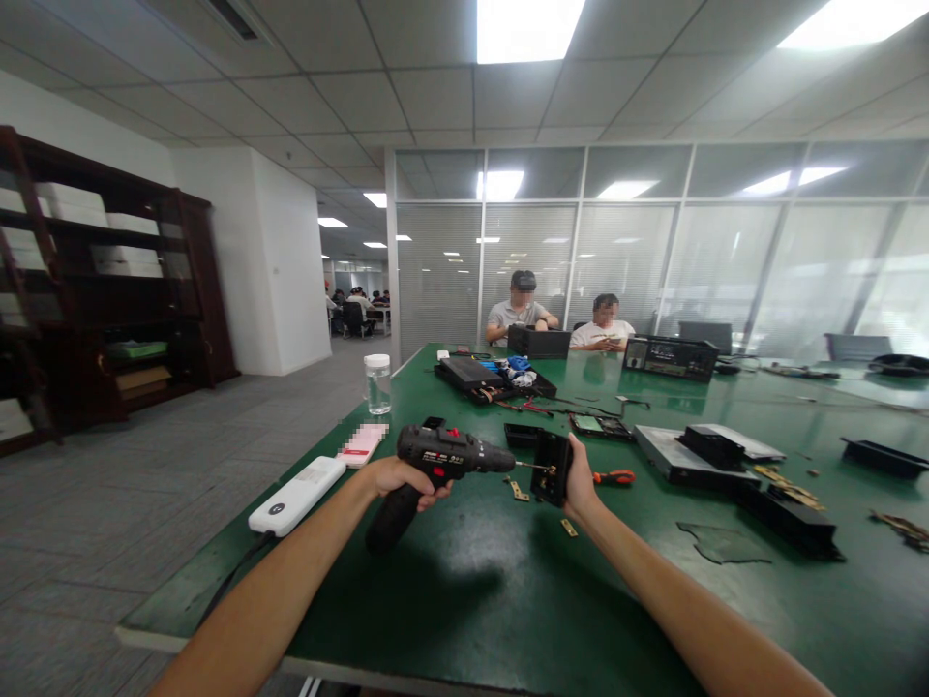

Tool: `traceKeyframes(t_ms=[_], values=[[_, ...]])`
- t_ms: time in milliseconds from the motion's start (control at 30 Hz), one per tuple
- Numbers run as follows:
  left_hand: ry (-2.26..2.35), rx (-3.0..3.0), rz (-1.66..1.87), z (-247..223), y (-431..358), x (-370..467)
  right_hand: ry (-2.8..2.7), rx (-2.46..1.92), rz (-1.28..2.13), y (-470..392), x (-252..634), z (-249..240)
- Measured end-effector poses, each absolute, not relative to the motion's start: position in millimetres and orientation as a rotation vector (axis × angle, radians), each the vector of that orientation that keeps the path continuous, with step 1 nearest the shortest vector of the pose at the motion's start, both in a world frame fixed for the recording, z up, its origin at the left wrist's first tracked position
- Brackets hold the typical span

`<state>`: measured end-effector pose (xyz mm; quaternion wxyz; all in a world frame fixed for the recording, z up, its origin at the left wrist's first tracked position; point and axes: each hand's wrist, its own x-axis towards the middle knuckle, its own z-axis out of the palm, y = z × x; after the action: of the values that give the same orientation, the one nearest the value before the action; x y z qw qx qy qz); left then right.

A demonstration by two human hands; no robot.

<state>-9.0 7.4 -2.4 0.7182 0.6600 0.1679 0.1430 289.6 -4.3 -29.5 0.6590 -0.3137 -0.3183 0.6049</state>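
Note:
My left hand [413,482] is wrapped round the grip of a black cordless drill [454,453] with red buttons. The drill points right, and its thin bit reaches a small black part [550,469]. That part stands upright above the table, held along its right side by my right hand [579,476]. Whether the bit sits in a screw is too small to tell. Below them on the green table lie small brass-coloured brackets [518,491] and another brass piece [568,528].
On the green table [435,600] are a white power bank [297,496], a clear jar [377,385], an orange screwdriver [614,477], silver drives [682,455], a black tray [884,458] and a glass-like shard [722,543]. Two people [514,315] sit across the table.

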Motion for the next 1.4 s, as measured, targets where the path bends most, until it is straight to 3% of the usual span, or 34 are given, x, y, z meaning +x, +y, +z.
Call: traceKeyframes(t_ms=[1400], values=[[0.348,1.452,0.326,-4.8,8.8,-9.7,-0.718,-0.712,1.374,-1.0,291.3,-32.3]])
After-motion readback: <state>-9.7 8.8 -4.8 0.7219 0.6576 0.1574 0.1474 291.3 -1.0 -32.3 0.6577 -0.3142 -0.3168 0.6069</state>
